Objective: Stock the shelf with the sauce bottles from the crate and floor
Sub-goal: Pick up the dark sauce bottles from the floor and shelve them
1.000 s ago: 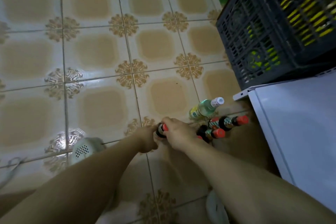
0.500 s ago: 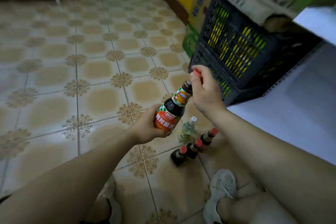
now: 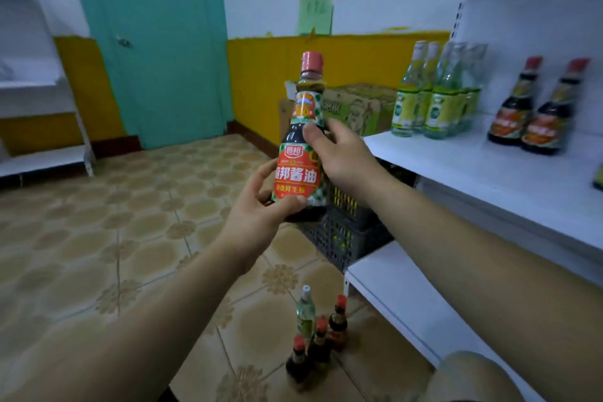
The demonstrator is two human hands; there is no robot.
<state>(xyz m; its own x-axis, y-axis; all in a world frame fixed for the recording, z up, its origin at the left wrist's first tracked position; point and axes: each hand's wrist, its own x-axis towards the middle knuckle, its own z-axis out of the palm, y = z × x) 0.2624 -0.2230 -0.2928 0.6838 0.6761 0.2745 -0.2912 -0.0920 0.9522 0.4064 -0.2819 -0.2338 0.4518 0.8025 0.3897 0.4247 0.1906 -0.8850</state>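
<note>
A dark soy sauce bottle (image 3: pixel 301 143) with a red cap and red label stands upright in mid-air in front of me. My left hand (image 3: pixel 257 209) grips its base and my right hand (image 3: pixel 342 153) holds its shoulder from the right. On the white shelf (image 3: pixel 489 170) to the right stand several clear green-labelled bottles (image 3: pixel 434 98) and two dark sauce bottles (image 3: pixel 535 114). On the floor below stand three dark bottles (image 3: pixel 318 343) and one clear bottle (image 3: pixel 305 313). The dark crate (image 3: pixel 342 232) sits under the shelf, partly hidden by my arms.
A lower white shelf board (image 3: pixel 408 300) juts out at the bottom right. A cardboard box (image 3: pixel 355 104) sits behind the crate by the yellow wall. A teal door (image 3: pixel 150 42) and another white rack (image 3: pixel 36 108) are across the tiled floor.
The bottle went from the floor up to chest height and now stands upright. My right hand slid from the cap to the shoulder. My view rose from the floor to the shelf.
</note>
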